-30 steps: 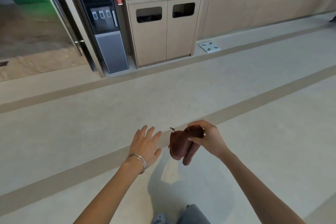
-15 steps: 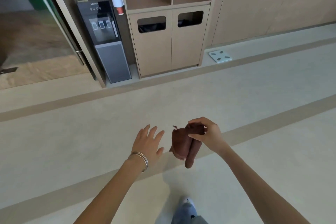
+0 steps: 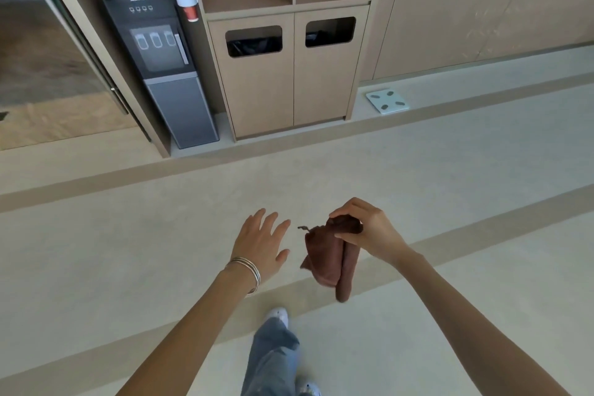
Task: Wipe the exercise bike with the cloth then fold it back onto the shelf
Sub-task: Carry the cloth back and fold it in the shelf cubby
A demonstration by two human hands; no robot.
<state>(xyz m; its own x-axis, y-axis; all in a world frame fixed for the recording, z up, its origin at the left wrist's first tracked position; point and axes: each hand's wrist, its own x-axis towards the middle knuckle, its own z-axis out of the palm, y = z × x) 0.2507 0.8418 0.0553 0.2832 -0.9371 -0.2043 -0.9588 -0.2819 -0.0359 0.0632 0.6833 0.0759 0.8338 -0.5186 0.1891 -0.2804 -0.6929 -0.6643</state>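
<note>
Open floor fills mid-frame; at the top, cabinet, dispenser and scale line the wall.

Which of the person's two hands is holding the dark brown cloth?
The right hand: it pinches the top of the dark brown hanging cloth. The left hand, with silver bangles, is spread open beside it and holds nothing.

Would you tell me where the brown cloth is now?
In the head view, the brown cloth hangs low, right of centre, pinched by the right hand, beside the open left hand.
</note>
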